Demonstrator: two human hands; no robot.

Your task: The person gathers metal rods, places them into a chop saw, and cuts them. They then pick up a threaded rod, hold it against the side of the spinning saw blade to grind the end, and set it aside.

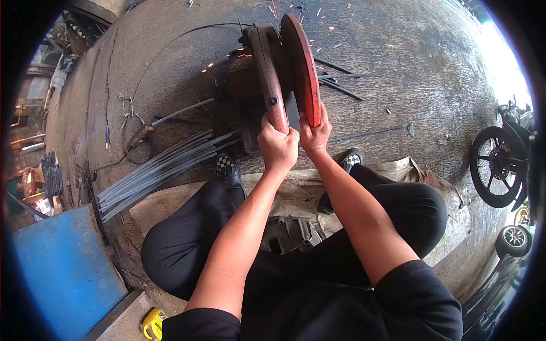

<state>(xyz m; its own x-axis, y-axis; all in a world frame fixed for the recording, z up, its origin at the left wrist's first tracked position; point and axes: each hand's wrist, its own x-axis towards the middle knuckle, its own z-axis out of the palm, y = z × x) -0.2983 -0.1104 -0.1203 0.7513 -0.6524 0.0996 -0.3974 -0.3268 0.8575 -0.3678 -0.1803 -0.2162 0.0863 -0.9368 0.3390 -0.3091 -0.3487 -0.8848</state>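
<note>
A cut-off saw (259, 68) stands on the floor in front of me, throwing off sparks. My left hand (277, 143) is wrapped around the lower end of its long reddish-brown handle (267, 74). Beside it, my right hand (315, 135) grips the bottom of the round red blade guard (307, 74). The blade and whatever it meets are hidden behind the guard and motor. Left of the saw's base lies a bundle of grey metal rods (159, 170). A single rod (185, 111) runs in toward the saw from the left.
Several short dark rods (341, 85) lie right of the saw. A cable (151, 65) curves over the floor at left. The blue panel (65, 273) and yellow tape measure (153, 324) are at lower left. At far right stands a motorcycle (503, 159). A cloth sheet (409, 170) lies under my legs.
</note>
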